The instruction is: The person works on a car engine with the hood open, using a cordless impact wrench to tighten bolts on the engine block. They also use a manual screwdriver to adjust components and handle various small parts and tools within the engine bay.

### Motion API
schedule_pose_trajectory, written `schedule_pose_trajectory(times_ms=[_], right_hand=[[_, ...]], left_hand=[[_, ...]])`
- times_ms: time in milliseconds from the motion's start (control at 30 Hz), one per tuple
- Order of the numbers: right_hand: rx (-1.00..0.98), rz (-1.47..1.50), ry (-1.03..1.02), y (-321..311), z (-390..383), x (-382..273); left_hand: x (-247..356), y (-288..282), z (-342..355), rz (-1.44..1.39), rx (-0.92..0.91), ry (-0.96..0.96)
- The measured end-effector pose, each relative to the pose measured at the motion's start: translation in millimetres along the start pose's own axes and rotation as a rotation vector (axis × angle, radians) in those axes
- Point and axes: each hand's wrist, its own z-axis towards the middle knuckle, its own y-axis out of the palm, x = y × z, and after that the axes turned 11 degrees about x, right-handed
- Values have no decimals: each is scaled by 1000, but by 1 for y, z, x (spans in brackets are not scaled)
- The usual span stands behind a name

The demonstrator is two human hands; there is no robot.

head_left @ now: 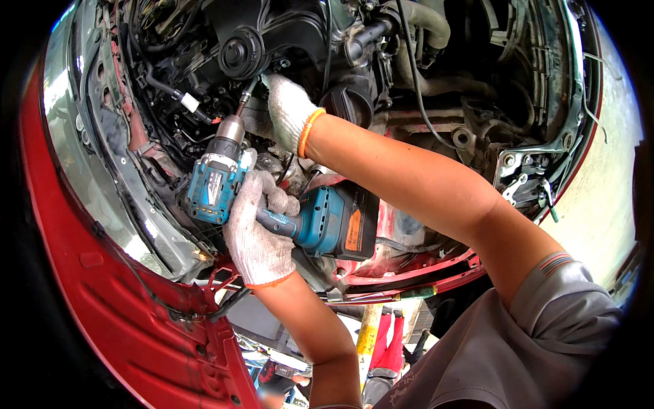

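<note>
My left hand (257, 235), in a white knit glove with an orange cuff edge, is wrapped round the grip of a blue and black cordless drill (212, 180). The drill's battery (360, 221) points to the right, and its chuck (230, 129) faces up into the engine bay. From the chuck a slim extension with a socket (245, 97) runs to the engine, ending just below a round black pulley (242, 53). Beside that socket is my gloved right hand (289, 112), reaching in from the right. Its fingertips are mostly hidden, so their grip does not show.
A black engine cover (289, 27) and an oil filler cap (349, 105) lie beyond my hands. Hoses and a cable (415, 75) cross the bay. Red body panels (116, 300) curve round the left. Another person's red trousers (390, 344) show below.
</note>
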Motion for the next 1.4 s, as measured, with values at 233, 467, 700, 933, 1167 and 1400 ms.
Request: schedule_pose_trajectory(times_ms=[233,467,700,933,1167,1400], right_hand=[[-8,14,-18,1,1,1],[-10,148,35,7,-17,-4],[-117,530,293,6,8,4],[-103,190,202,3,-51,34],[-338,-1021,-558,-56,-115,25],[23,-1062,-786,-27,-80,8]], left_hand=[[-1,-3,-7,13,31,5],[-6,-35,-39,-143,-43,75],[-40,-93,-121,-212,245,37],[-90,-150,-143,-223,90,113],[-134,-192,-140,-441,-135,59],[-152,-196,-152,-461,-13,68]])
